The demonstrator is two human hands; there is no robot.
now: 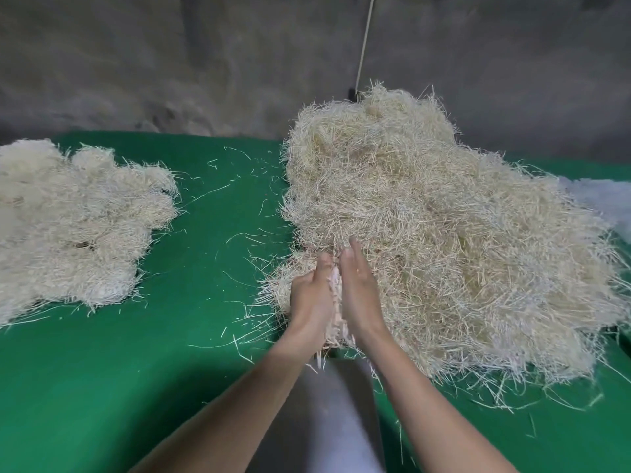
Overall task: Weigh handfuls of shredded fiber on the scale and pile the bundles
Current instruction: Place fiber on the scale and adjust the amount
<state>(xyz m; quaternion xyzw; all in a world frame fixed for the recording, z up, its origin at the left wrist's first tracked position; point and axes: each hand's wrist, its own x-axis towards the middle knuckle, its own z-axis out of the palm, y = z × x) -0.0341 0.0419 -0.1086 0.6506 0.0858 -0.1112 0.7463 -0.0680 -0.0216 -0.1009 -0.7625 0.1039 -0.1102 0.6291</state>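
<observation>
A big loose heap of pale shredded fiber [426, 233] covers the right half of the green cloth. At its near left edge my two hands meet palm to palm around a handful of fiber [336, 302], strands spilling out below my wrists. My left hand [310, 295] holds the handful from the left, thumb up, fingers curled into it. From the right, my right hand [360, 291] presses flat against it with straight fingers. A pile of fiber bundles [75, 223] lies at the far left. No scale shows in this view.
The green cloth [211, 268] between the two piles carries scattered loose strands. A grey wall rises behind, with a thin cord [363, 46] hanging down it. A white patch [601, 206] shows at the right edge. A pale gap [327, 421] splits the cloth below my arms.
</observation>
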